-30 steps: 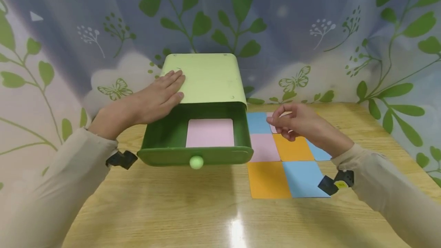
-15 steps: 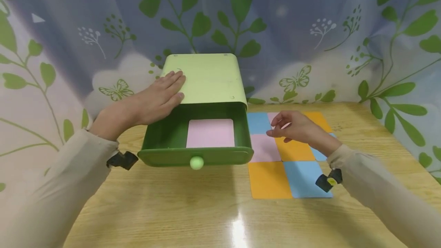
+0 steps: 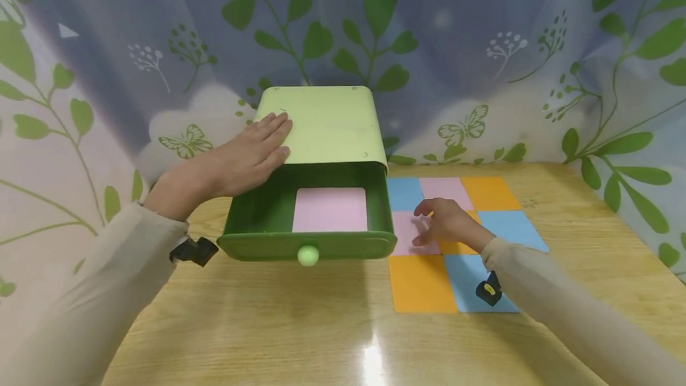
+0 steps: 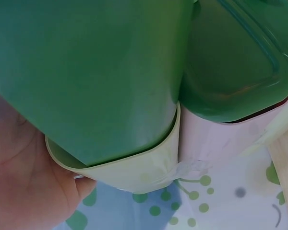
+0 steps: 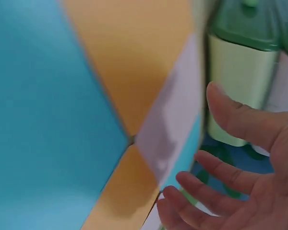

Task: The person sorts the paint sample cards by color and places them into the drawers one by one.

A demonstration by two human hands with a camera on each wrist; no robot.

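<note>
My left hand (image 3: 243, 156) rests on top of the pale green drawer box (image 3: 334, 124), its fingers straight. Below that top, the dark green drawer (image 3: 257, 207) is pulled out, with a pink card (image 3: 329, 210) lying inside. My right hand (image 3: 445, 219) is over the mat of coloured square cards, fingers spread and loosely bent, thumb apart, holding nothing. Its fingertips are over or near a pink square (image 3: 404, 228) beside the drawer; whether they touch it cannot be told. In the right wrist view, the right palm and fingers (image 5: 221, 165) show nothing between them.
Orange (image 3: 423, 285) and blue squares (image 3: 511, 228) lie edge to edge in rows on the wooden table (image 3: 268, 326). A round pale knob (image 3: 308, 256) sticks out from the drawer front. In the left wrist view a pink box (image 4: 211, 143) adjoins the pale green one. A leaf-patterned curtain (image 3: 450, 64) hangs behind.
My right hand has left the far pink square, its thumb and fingers spreading apart, and come down nearer over the pink square beside the drawer. My left hand stays put.
</note>
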